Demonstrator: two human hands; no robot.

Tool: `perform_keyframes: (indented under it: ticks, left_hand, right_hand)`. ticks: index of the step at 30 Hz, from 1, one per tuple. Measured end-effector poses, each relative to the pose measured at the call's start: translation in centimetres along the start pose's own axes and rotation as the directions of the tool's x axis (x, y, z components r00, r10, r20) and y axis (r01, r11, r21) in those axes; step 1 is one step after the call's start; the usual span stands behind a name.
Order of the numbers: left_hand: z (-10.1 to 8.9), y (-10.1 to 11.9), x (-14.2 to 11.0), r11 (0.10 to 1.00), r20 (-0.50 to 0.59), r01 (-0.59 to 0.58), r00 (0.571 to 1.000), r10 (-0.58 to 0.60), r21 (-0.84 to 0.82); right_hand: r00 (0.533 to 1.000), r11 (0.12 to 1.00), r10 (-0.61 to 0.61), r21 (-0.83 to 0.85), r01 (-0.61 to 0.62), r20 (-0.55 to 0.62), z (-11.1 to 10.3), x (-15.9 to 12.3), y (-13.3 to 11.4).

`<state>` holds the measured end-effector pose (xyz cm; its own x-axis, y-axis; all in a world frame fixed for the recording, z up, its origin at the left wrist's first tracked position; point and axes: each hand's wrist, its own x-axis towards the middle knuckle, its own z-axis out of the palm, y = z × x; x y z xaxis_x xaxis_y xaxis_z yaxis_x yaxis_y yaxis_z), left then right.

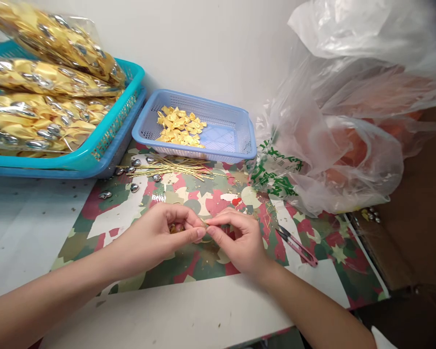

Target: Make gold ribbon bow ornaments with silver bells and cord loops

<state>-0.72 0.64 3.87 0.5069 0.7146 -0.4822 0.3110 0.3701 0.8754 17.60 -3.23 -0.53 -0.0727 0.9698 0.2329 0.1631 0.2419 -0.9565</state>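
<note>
The turquoise basket (133, 89) holds packed bags (43, 85). Silver beads (134, 188) lie on the table (156, 281). The left hand (158, 235) pinches a thin gold strand (204, 223), located between both hands' fingertips above the table. The right hand (241, 237) has its grip closed on the strand's other side. Pink-handled snips (300, 246) lie rightward.

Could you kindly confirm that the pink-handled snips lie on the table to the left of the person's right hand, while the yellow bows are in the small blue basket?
Not quite: the head view shows the snips to the right of the right hand. The yellow bows are indeed in the small blue basket.
</note>
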Motion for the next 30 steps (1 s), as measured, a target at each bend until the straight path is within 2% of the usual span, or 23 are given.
perform_keyframes:
  ticks: [4, 11, 13, 15, 18, 20, 23, 30]
  left_hand:
    - [0.1, -0.1, 0.0, 1.000, -0.013, 0.014, 1.000, -0.015, -0.026]
    - [0.0, -0.5, 0.1, 0.997, 0.018, 0.011, 1.000, -0.010, -0.083]
    - [0.1, -0.5, 0.0, 0.996, 0.035, -0.011, 0.999, 0.014, -0.092]
    - [0.3, -0.4, 0.0, 0.995, 0.054, -0.022, 0.998, 0.027, -0.099]
    - [0.4, -0.3, -0.1, 0.995, 0.067, -0.018, 0.997, 0.025, -0.102]
    - [0.4, -0.3, 0.0, 0.995, 0.070, -0.012, 0.997, 0.019, -0.101]
    - [0.2, -0.6, 0.3, 0.995, 0.075, -0.006, 0.997, 0.014, -0.103]
    - [0.0, -1.1, 0.4, 0.974, 0.082, -0.046, 0.994, 0.066, -0.221]
  right_hand:
    - [1.000, 1.000, -0.010, -0.021, 0.010, -0.002, 0.2, -0.2, 0.2]
    - [0.992, 0.992, -0.124, 0.021, 0.124, 0.015, 0.0, -0.1, 0.0]
    - [0.998, 0.994, -0.062, 0.089, 0.061, 0.013, -0.1, 0.0, -0.1]
    - [0.998, 0.983, 0.049, 0.173, -0.053, 0.029, -0.1, 0.0, -0.1]
    - [0.976, 0.933, 0.199, 0.286, -0.216, 0.087, -0.2, 0.1, 0.1]
    - [0.960, 0.893, 0.247, 0.352, -0.280, 0.134, -0.3, 0.3, 0.1]
    - [0.949, 0.866, 0.269, 0.390, -0.314, 0.166, -0.4, 0.6, 0.2]
    - [0.968, 0.945, 0.230, 0.213, -0.246, 0.097, -0.4, 0.4, 0.0]
